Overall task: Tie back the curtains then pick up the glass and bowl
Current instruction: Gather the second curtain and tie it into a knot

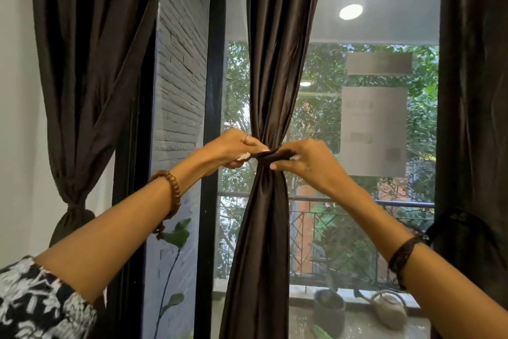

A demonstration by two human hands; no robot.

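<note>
At the window (pixel 357 118), the tie (pixel 270 156) lies crosswise around the upright curtain (pixel 270 77), between left hand (pixel 233 150) and right hand (pixel 302 164), each pinching an end.

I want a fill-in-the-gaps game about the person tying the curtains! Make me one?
1. Both hands hold the tie band around the ____ curtain.
2. The left curtain is already ____ back.
3. The bead bracelet is on the ____ wrist.
4. Outside on the balcony stands a watering ____, beside the pot.

Missing words: middle; tied; left; can
</note>
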